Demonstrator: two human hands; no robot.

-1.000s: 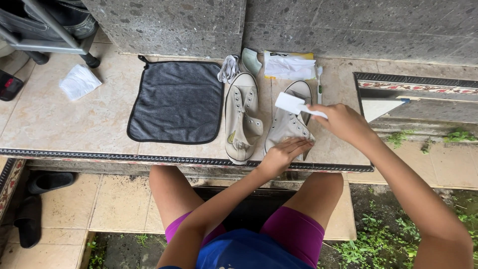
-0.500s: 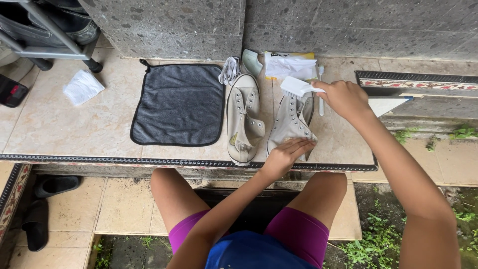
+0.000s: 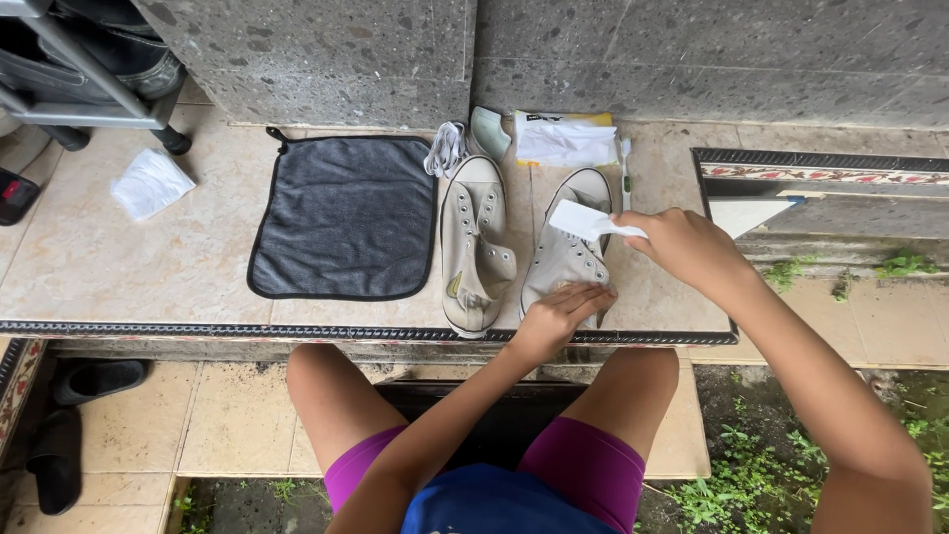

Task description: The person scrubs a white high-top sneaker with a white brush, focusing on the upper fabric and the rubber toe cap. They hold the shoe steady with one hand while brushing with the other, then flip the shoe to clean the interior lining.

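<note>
Two off-white canvas sneakers lie side by side on a tiled ledge, toes pointing away from me. My left hand presses down on the heel end of the right sneaker. My right hand grips the handle of a white brush whose head rests over the upper part of that sneaker. The left sneaker lies untouched, its tongue loose.
A dark grey cloth mat lies left of the shoes. Behind them are bunched laces, a pale green item, a white and yellow packet and a toothbrush. A white rag lies far left. Dark sandals sit below.
The brush in my right hand has shifted along the upper of the right sneaker. My left hand stays on its heel.
</note>
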